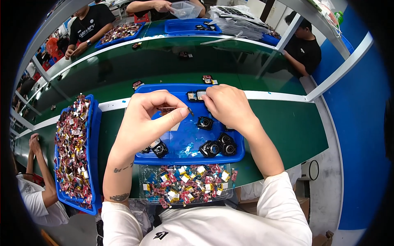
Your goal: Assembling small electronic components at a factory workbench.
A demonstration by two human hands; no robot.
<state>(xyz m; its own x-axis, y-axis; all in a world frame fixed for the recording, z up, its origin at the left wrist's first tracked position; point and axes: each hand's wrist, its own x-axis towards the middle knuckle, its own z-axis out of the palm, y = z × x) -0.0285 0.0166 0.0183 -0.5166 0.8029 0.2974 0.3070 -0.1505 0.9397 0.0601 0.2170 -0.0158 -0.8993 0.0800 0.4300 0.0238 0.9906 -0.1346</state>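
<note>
My left hand (pixel 150 119) is closed in a pinch over the blue tray. Between its thumb and fingers is a small red circuit board (pixel 166 110), with a small dark piece at the thumb tip. My right hand (pixel 230 108) has its fingers curled against a black watch case (pixel 200 95) at the tray's far side; the fingertips partly cover it. Just below that hand lies a black watch body (pixel 205 122). More black watch bodies (pixel 227 144) sit at the tray's near right, and another (pixel 159 148) lies near my left wrist.
The blue tray (pixel 240 153) rests on a green bench. A clear tray (pixel 143 174) heaped with red boards and small batteries stands nearest me. Left is a long blue bin (pixel 97 123) of similar parts. A white rail (pixel 271 95) crosses beyond. Other people work around the bench.
</note>
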